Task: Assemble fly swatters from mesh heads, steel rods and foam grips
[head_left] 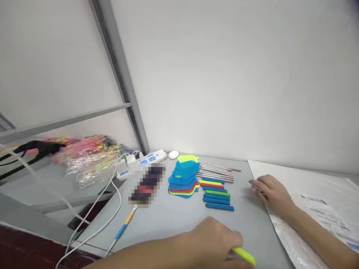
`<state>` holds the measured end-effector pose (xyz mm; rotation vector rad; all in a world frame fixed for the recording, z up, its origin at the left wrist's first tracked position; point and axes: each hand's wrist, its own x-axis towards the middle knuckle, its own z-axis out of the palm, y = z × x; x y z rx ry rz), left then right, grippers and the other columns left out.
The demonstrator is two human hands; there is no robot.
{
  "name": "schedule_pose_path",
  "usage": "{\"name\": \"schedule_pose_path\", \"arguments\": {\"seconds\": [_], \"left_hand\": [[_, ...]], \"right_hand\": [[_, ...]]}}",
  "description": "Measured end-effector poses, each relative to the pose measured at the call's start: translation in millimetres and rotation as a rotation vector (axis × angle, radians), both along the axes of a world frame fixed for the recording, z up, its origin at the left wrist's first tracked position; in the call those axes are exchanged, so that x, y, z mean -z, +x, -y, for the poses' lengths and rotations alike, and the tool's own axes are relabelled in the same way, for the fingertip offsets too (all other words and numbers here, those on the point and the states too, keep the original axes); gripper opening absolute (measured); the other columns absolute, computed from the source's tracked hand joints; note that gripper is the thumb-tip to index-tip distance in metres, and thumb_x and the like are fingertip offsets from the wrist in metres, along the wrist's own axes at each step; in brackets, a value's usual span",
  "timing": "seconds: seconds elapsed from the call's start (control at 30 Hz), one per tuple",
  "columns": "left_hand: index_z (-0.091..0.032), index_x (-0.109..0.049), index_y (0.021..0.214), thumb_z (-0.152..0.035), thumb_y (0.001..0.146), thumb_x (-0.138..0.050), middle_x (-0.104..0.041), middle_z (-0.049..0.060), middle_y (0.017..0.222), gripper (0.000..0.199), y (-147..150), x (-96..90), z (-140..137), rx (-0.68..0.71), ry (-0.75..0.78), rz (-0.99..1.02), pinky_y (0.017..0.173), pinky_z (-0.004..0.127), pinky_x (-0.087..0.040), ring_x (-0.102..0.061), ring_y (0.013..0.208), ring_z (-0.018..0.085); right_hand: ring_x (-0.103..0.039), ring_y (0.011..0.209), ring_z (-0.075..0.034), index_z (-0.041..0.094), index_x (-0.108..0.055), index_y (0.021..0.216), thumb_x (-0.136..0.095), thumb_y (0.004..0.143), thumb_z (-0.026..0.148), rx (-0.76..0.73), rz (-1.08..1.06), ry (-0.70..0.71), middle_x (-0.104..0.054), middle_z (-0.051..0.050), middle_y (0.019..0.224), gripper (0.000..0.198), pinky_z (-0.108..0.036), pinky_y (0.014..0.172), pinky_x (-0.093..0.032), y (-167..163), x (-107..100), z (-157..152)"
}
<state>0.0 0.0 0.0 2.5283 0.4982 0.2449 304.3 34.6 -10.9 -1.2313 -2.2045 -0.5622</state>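
Low in the view, my left hand (pixel 214 241) is closed around a yellow-green handle (pixel 246 256), blurred and partly covered by the fingers. My right hand (pixel 267 192) hovers over the table's right side, fingertips bent together; whatever they may hold is too small to make out. Between my hands and the wall lies a row of several coloured handles (pixel 218 206), mostly blue. Behind them are several thin metal rods (pixel 218 170). Left of these sit stacked mesh fly swatter heads (pixel 186 170) in blue, yellow and red.
A pixelated phone-like object (pixel 147 185) lies left on the grey table (pixel 168 220), its cable trailing off the edge. Behind it are a power strip (pixel 153 157) and a white round object (pixel 174 154). Plastic-bagged goods (pixel 89 153) lie far left. White plastic packaging (pixel 314 194) covers the right.
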Motion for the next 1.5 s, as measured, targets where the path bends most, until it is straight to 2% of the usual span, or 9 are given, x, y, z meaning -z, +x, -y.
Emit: {"name": "schedule_pose_path", "arguments": {"seconds": [0.2,0.33,0.47,0.57,0.7,0.97,1.13,1.27,1.5], "left_hand": [[-0.019,-0.037,0.063,-0.057,0.094,-0.031,-0.038,-0.004,0.056,0.05,-2,-13.5,-8,-0.182,-0.229,0.208,0.052,0.022,-0.027,-0.038,0.053,0.009],[-0.019,-0.051,0.08,-0.052,0.098,-0.022,-0.045,-0.003,0.067,0.047,-1,-20.1,-12,-0.245,-0.401,0.344,0.061,0.023,-0.035,-0.043,0.063,0.011],[-0.019,-0.053,0.1,-0.049,0.098,-0.027,-0.048,-0.002,0.073,0.04,-1,-20.1,-17,-0.306,-0.532,0.362,0.066,0.026,-0.039,-0.045,0.067,0.013],[-0.02,-0.052,0.105,-0.045,0.096,-0.04,-0.055,0.001,0.089,0.029,-2,-22.0,-19,-0.356,-0.495,0.433,0.075,0.028,-0.039,-0.049,0.082,0.015],[-0.019,-0.053,0.101,-0.044,0.097,-0.039,-0.056,0.001,0.087,0.028,-6,-26.8,-24,-0.385,-0.433,0.521,0.073,0.027,-0.039,-0.05,0.079,0.015],[-0.02,-0.059,0.096,-0.039,0.099,-0.035,-0.061,0.001,0.083,0.031,-24,-41.6,-33,-0.352,-0.089,0.472,0.071,0.026,-0.039,-0.053,0.075,0.014],[-0.021,-0.06,0.101,-0.035,0.099,-0.036,-0.061,0.002,0.087,0.028,-28,-45.8,-40,-0.365,0.05,0.453,0.073,0.027,-0.039,-0.053,0.08,0.016],[-0.021,-0.059,0.101,-0.036,0.097,-0.043,-0.059,0.004,0.091,0.023,-29,-43.4,-48,-0.418,0.126,0.432,0.072,0.028,-0.04,-0.053,0.082,0.017],[-0.023,-0.062,0.103,-0.036,0.096,-0.045,-0.062,0.004,0.094,0.022,-23,-36.5,-49,-0.397,0.15,0.362,0.075,0.028,-0.043,-0.057,0.086,0.017]], "right_hand": [[-0.061,0.073,-0.02,0.023,-0.065,0.094,-0.045,0.094,0.04,0.189,-0.408,-0.261,-0.068,-0.005,0.085,0.027,-0.031,0.067,-0.044,-2,2,3],[-0.056,0.063,-0.018,0.023,-0.063,0.085,-0.039,0.095,0.048,0.356,-0.737,-0.31,-0.064,-0.003,0.077,0.036,-0.031,0.06,-0.042,-11,-5,2],[-0.049,0.06,-0.016,0.022,-0.062,0.086,-0.047,0.089,0.056,0.269,-1.296,-0.521,-0.052,0.001,0.065,0.038,-0.031,0.061,-0.044,-18,-23,-4],[-0.044,0.056,-0.015,0.021,-0.061,0.092,-0.051,0.086,0.059,0.135,-1.498,-0.706,-0.048,0.002,0.063,0.04,-0.03,0.055,-0.043,-27,-37,-4],[-0.043,0.055,-0.014,0.021,-0.06,0.091,-0.049,0.088,0.06,0.012,-1.538,-0.784,-0.046,0.002,0.06,0.04,-0.029,0.054,-0.042,-53,-41,8],[-0.043,0.06,-0.015,0.022,-0.059,0.079,-0.048,0.088,0.06,0.177,-1.359,-0.344,-0.047,0.003,0.057,0.041,-0.028,0.061,-0.034,-75,-26,29],[-0.041,0.059,-0.014,0.022,-0.058,0.08,-0.048,0.089,0.059,0.212,-1.39,-0.257,-0.047,0.003,0.057,0.04,-0.028,0.06,-0.034,-58,-27,20],[-0.044,0.056,-0.013,0.022,-0.057,0.081,-0.048,0.089,0.059,0.144,-1.489,-0.335,-0.049,0.003,0.055,0.039,-0.026,0.057,-0.037,-53,-23,12],[-0.054,0.058,-0.016,0.019,-0.063,0.089,-0.055,0.083,0.061,-0.13,-1.619,-0.674,-0.063,-0.004,0.068,0.043,-0.029,0.055,-0.046,-68,-22,15]]}}
